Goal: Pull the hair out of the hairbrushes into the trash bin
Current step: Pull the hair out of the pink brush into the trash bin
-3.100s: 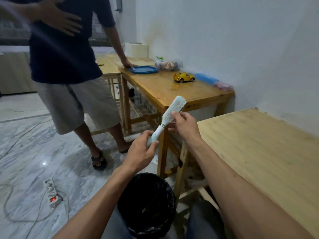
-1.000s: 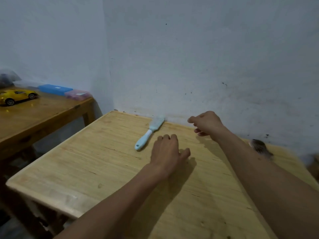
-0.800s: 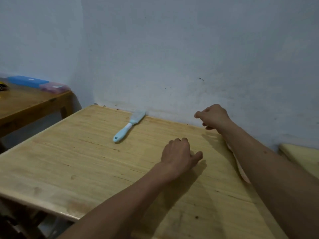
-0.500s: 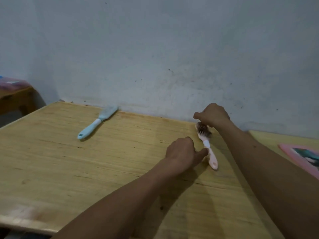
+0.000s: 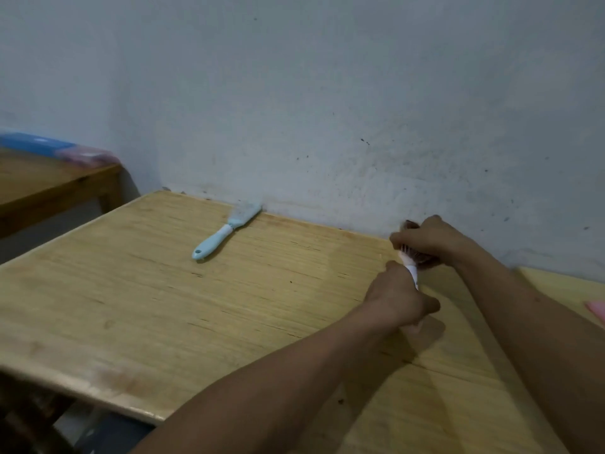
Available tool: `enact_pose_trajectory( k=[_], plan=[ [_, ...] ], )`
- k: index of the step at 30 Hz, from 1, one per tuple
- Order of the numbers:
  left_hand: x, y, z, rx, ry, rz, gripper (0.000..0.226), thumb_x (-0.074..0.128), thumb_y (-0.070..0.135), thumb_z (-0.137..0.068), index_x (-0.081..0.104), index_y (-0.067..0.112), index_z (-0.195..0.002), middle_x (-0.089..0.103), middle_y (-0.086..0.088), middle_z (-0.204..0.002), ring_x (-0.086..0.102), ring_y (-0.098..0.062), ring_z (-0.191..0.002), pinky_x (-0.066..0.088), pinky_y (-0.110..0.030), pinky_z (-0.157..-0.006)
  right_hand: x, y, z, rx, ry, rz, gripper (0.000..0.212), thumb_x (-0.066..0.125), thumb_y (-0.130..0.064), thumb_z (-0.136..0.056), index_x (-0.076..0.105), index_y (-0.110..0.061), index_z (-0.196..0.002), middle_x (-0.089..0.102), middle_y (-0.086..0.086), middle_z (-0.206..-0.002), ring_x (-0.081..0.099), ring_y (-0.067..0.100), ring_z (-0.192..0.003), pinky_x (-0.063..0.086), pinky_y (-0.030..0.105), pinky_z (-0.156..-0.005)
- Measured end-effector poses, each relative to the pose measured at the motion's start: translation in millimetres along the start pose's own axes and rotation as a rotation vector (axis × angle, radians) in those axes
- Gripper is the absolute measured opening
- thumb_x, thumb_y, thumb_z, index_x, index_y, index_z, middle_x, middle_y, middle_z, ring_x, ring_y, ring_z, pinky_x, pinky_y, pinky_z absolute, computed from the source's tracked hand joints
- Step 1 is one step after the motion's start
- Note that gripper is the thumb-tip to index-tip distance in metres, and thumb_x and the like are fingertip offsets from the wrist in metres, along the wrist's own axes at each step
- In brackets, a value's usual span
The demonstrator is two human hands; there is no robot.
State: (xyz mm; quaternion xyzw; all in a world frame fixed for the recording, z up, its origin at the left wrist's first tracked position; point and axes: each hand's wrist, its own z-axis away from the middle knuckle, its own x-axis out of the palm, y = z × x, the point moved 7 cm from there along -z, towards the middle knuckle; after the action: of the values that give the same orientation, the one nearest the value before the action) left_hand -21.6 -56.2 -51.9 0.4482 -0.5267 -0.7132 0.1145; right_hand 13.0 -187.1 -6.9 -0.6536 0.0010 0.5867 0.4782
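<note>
While my two hands close on the hairy brush [image 5: 413, 257] at the far right of the table [image 5: 163, 309], near the wall [image 5: 327, 93], its hair is not yet out.

My left hand [image 5: 397, 298] is wrapped round the pale handle, and my right hand [image 5: 429, 240] is curled over the head, where brown hair shows. I judge this brush is just starting. A blue brush [image 5: 226, 232] lies well apart, its head against the wall, looking clean as far as I can tell. No bin is in view, so the hair must be carried off. A second table [image 5: 49, 188] stands left; something pink [image 5: 597, 309] sits at the right edge.
</note>
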Motion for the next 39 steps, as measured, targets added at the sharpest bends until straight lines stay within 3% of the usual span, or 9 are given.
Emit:
enact_pose_trajectory(
  k=[3,6,11,17,20,24,29,34,39],
  plan=[
    [-26,-20,8,-0.113,0.043,0.299,0.053,0.068,0.023,-0.09,0.04,0.006,-0.132,0.063,-0.011,-0.098,0.061,-0.018,-0.067,0.054,-0.027,-0.053,11,-39,20,-0.03,-0.07,-0.089,0.043,0.075,-0.015,-0.081,0.055,0.001,-0.116,0.066,0.018,-0.077,0.065,0.023,-0.055,0.057,0.028,-0.044],
    [-62,-40,23,-0.173,0.11,0.492,0.045,0.066,0.021,-0.09,0.046,0.004,-0.128,0.063,-0.015,-0.101,0.061,-0.02,-0.063,0.055,-0.034,-0.058,32,-82,44,-0.086,-0.145,-0.114,0.077,0.076,-0.018,-0.082,0.029,-0.006,-0.142,0.068,0.021,-0.094,0.072,0.027,-0.061,0.06,0.031,-0.047],
    [-145,-76,73,-0.149,0.282,0.528,0.022,0.066,0.027,-0.094,0.053,0.011,-0.102,0.062,-0.012,-0.091,0.054,-0.02,-0.055,0.046,-0.03,-0.052,75,-151,87,-0.205,-0.264,-0.099,0.083,0.087,-0.035,-0.077,0.036,-0.007,-0.136,0.058,0.015,-0.119,0.078,0.027,-0.066,0.065,0.033,-0.059],
    [-229,-128,150,-0.188,0.481,0.51,0.045,0.065,0.044,-0.093,0.057,0.003,-0.11,0.056,-0.011,-0.08,0.047,-0.02,-0.048,0.038,-0.027,-0.045,136,-227,141,-0.384,-0.442,0.033,0.086,0.064,-0.074,-0.083,0.056,-0.008,-0.137,0.059,0.013,-0.126,0.076,0.026,-0.082,0.064,0.033,-0.058],
    [-263,-156,196,-0.212,0.606,0.474,0.047,0.064,0.054,-0.09,0.059,0.009,-0.105,0.054,-0.011,-0.077,0.044,-0.021,-0.048,0.035,-0.026,-0.044,166,-261,165,-0.469,-0.479,-0.061,0.066,0.045,-0.061,-0.101,0.055,-0.005,-0.134,0.066,0.014,-0.117,0.073,0.027,-0.08,0.065,0.036,-0.062],
    [-298,-191,258,-0.25,0.741,0.399,0.047,0.062,0.06,-0.089,0.062,0.014,-0.1,0.054,-0.008,-0.07,0.046,-0.02,-0.045,0.036,-0.026,-0.043,213,-300,202,-0.604,-0.576,-0.08,0.039,0.055,-0.033,-0.104,0.064,0.001,-0.121,0.071,0.018,-0.11,0.072,0.027,-0.076,0.066,0.039,-0.072],
    [-332,-232,342,-0.352,0.949,0.232,0.055,0.055,0.071,-0.084,0.069,0.018,-0.091,0.065,-0.004,-0.068,0.057,-0.021,-0.05,0.042,-0.034,-0.049,282,-338,262,-0.735,-0.756,-0.152,0.025,0.07,-0.02,-0.098,0.072,0.005,-0.1,0.072,0.016,-0.09,0.071,0.023,-0.073,0.066,0.032,-0.066],
    [-349,-270,428,-0.515,1.108,0.06,0.063,0.054,0.077,-0.078,0.064,0.015,-0.077,0.053,0.006,-0.053,0.058,-0.026,-0.05,0.044,-0.034,-0.048,355,-356,333,-0.79,-0.93,-0.233,0.022,0.075,-0.015,-0.093,0.076,0.007,-0.098,0.074,0.018,-0.081,0.072,0.019,-0.067,0.065,0.026,-0.065],
    [-342,-304,498,-0.632,1.208,0.033,0.068,0.052,0.078,-0.076,0.073,0.014,-0.088,0.051,0.002,-0.053,0.052,-0.023,-0.044,0.039,-0.033,-0.043,422,-349,395,-0.742,-1.005,-0.329,0.017,0.075,0.001,-0.089,0.073,0.016,-0.098,0.068,0.02,-0.074,0.065,0.02,-0.059,0.061,0.022,-0.057]
  ],
)
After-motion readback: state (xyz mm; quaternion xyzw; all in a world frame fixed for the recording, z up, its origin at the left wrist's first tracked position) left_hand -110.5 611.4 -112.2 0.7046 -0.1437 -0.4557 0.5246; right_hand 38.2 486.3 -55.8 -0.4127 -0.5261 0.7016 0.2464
